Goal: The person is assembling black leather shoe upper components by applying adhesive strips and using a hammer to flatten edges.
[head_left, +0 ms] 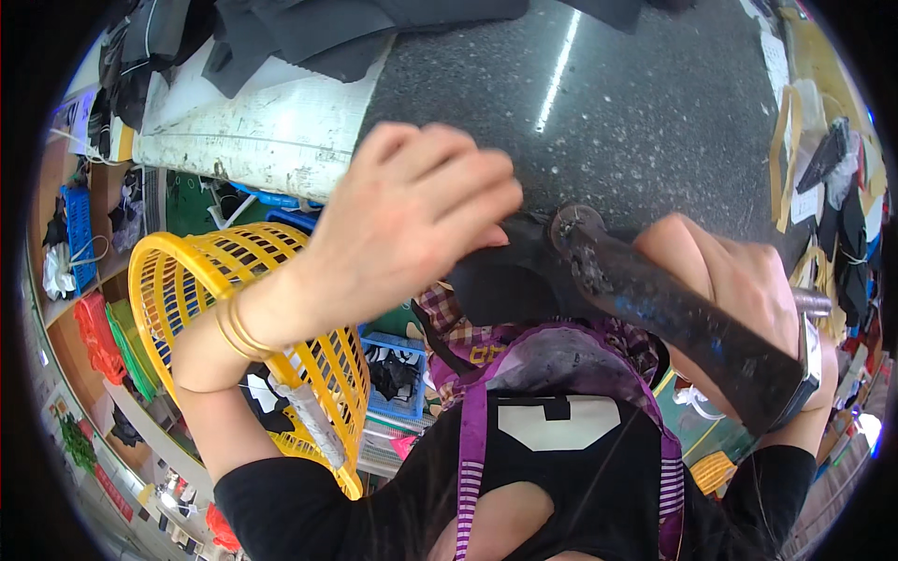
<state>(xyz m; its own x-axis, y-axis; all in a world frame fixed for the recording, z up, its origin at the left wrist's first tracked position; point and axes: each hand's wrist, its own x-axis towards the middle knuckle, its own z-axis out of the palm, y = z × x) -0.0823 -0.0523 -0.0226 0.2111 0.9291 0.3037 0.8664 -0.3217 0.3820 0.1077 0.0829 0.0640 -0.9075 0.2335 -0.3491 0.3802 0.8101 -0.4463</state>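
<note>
My left hand (412,201) is raised over the near edge of the dark worktop, its fingers curled in. Its thumb tip shows beside a black flat piece (505,285), but whatever the fingers hold is hidden. A dark, worn metal arm (673,309) with a round end slants across the view between my hands. Behind it, my right hand (725,266) is bent closed at the worktop's edge. The arm covers most of those fingers, so I cannot make out what is in them. A short metal rod (812,302) sticks out beside the right wrist.
The dark speckled worktop (645,122) stretches ahead, with black sheet pieces (290,37) piled at the far left on a white surface. A yellow plastic basket (154,271) stands around my left forearm. Below sits a blue crate (398,402) of dark scraps. Bundled pieces (847,187) hang at right.
</note>
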